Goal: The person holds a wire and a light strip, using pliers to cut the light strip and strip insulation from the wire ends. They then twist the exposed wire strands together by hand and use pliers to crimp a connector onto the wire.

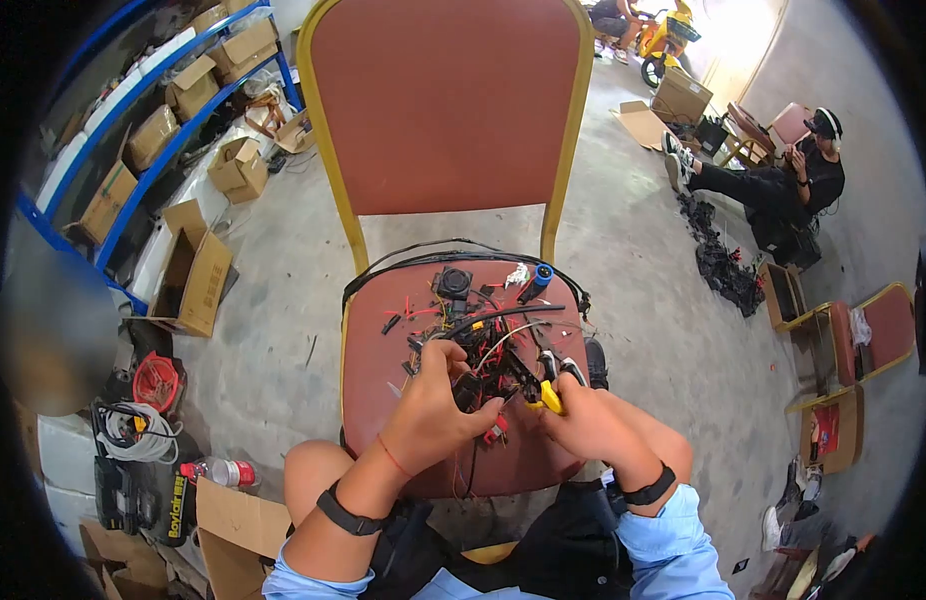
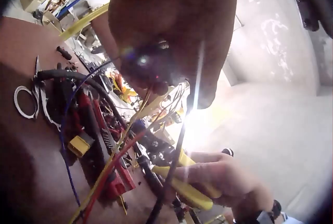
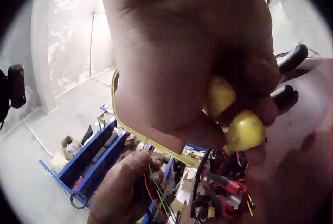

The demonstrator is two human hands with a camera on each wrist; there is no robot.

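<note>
On the red chair seat lies a tangled heap of wires and connectors. The left hand pinches a small dark part with several coloured wires hanging from it; the left wrist view shows this dark part under the fingers. The right hand grips yellow-handled pliers, whose handles show in the right wrist view. The pliers' tip is close to the wires, but whether it touches one I cannot tell. A yellow connector and red-handled tool lie in the heap.
The chair's back rises behind the seat. Black cable runs along the seat's rear edge, near a blue connector. Shelves with boxes stand left; a bottle and open carton are at lower left. A person sits at right.
</note>
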